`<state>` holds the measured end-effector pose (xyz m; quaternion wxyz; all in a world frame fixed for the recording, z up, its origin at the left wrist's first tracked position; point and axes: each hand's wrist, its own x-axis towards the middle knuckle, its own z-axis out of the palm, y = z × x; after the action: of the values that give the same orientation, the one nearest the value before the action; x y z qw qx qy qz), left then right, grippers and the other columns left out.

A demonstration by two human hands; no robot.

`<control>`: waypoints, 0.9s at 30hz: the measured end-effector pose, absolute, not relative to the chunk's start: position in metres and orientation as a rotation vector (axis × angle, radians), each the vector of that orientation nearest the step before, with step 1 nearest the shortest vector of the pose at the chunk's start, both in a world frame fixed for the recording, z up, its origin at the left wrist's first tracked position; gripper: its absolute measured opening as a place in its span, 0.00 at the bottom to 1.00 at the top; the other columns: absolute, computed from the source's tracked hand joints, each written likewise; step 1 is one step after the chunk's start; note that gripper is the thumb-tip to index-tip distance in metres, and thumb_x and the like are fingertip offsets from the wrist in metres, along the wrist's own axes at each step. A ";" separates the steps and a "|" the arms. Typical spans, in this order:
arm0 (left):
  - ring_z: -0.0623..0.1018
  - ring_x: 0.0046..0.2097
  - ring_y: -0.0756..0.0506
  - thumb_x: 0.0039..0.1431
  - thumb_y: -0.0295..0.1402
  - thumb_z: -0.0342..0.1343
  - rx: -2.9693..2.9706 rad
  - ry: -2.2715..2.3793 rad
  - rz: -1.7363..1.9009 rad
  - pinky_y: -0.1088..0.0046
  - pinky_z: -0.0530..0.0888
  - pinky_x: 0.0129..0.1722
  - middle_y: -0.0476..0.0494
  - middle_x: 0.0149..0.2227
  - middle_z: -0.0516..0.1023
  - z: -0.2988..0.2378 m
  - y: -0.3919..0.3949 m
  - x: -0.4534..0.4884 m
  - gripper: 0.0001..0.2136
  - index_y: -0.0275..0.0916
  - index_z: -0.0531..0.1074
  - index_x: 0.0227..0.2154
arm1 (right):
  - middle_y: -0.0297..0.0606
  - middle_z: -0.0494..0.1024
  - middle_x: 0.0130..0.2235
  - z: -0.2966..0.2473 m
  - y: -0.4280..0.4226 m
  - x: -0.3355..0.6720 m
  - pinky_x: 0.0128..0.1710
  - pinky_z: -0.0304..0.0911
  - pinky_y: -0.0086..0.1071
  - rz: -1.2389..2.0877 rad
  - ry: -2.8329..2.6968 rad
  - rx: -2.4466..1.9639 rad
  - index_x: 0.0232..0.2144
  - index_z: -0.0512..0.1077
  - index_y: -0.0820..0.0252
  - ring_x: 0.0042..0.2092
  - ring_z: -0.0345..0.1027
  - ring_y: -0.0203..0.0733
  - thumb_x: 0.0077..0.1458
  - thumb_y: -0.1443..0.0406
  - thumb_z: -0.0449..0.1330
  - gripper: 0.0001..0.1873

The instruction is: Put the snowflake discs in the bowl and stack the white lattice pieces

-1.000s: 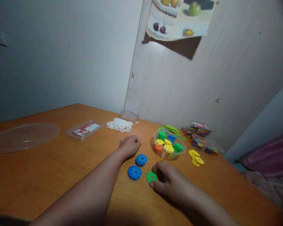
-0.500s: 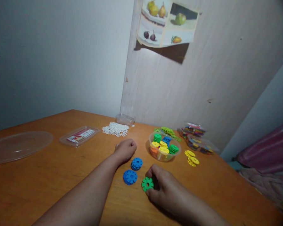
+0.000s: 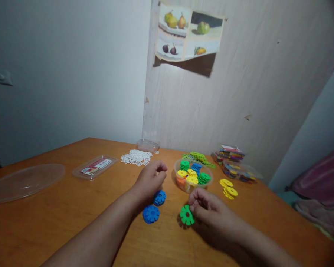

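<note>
My right hand (image 3: 211,209) pinches the edge of a green notched disc (image 3: 187,215) between thumb and fingers. The disc is tilted up, its shadow falling on the table just below. My left hand (image 3: 151,180) has its fingers curled in, thumb close to the index finger, with nothing visible in it. Just below that hand lie two short stacks of blue notched discs, the nearer stack (image 3: 151,214) and the farther stack (image 3: 159,198). Beyond my hands, a clear round bowl (image 3: 193,188) contains green, blue, yellow and orange discs.
Yellow discs (image 3: 228,189) lie right of the bowl, lime-green pieces (image 3: 198,158) behind it. Clear boxes of coloured pieces (image 3: 239,171) stand at the right back. White pieces (image 3: 136,157), a labelled rectangular lid (image 3: 96,167) and a round lid (image 3: 26,183) rest on the wooden table (image 3: 100,200).
My right hand has drawn the green disc rightward and lifted it, away from the blue stacks. My left hand has risen and turned, its thumb side now showing. The view has shifted slightly.
</note>
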<state>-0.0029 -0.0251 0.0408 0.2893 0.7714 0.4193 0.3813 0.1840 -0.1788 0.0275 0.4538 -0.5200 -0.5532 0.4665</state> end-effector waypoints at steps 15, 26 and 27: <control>0.73 0.40 0.46 0.54 0.35 0.62 2.516 0.533 0.631 0.72 0.68 0.37 0.46 0.38 0.75 0.051 -0.108 0.011 0.11 0.41 0.74 0.40 | 0.26 0.70 0.21 0.013 -0.174 0.206 0.19 0.49 0.23 1.214 -1.220 -1.138 0.33 0.63 0.57 0.20 0.59 0.30 0.55 0.65 0.57 0.05; 0.74 0.40 0.46 0.55 0.30 0.58 2.575 0.530 0.665 0.71 0.69 0.39 0.45 0.38 0.76 0.053 -0.113 0.015 0.11 0.41 0.75 0.42 | 0.26 0.66 0.21 0.015 -0.166 0.207 0.21 0.51 0.25 0.984 -1.315 -1.224 0.29 0.63 0.57 0.21 0.58 0.32 0.56 0.57 0.58 0.11; 0.74 0.39 0.46 0.55 0.31 0.57 2.576 0.572 0.691 0.71 0.70 0.39 0.44 0.38 0.76 0.052 -0.111 0.014 0.11 0.41 0.75 0.42 | 0.26 0.64 0.21 0.016 -0.164 0.212 0.22 0.50 0.26 0.836 -1.320 -1.259 0.27 0.63 0.57 0.23 0.56 0.32 0.56 0.56 0.58 0.13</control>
<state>0.0141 -0.1110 0.0521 0.2055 0.9242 0.2052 0.2480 0.2118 -0.1638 0.0161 0.5376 -0.5290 -0.5547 0.3515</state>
